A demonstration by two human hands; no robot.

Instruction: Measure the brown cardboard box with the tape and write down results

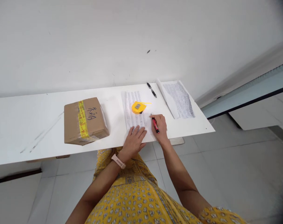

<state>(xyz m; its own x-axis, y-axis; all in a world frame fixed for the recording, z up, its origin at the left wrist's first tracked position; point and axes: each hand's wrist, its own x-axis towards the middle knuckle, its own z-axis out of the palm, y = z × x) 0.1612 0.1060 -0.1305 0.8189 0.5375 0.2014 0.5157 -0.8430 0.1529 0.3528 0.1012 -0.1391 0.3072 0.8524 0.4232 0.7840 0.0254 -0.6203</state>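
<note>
My right hand (160,127) is closed around a red pen with a black end (155,125), its fingertips at the right side of a printed sheet (129,119). Fingers stretched out, my left hand (135,140) lies flat across the sheet's near edge and holds nothing. A yellow tape measure (138,107) rests on the sheet just beyond both hands, with a short length of its yellow blade pointing right. The contact of the pen's tip with the paper is hidden by my fingers.
A taped cardboard box (85,119) stands left on the white narrow table (45,102). A black pen (151,90) lies near the wall. Farther right is a sheet covered in dense grey marks (178,99), with a folded white edge. The table's front edge is close to my body.
</note>
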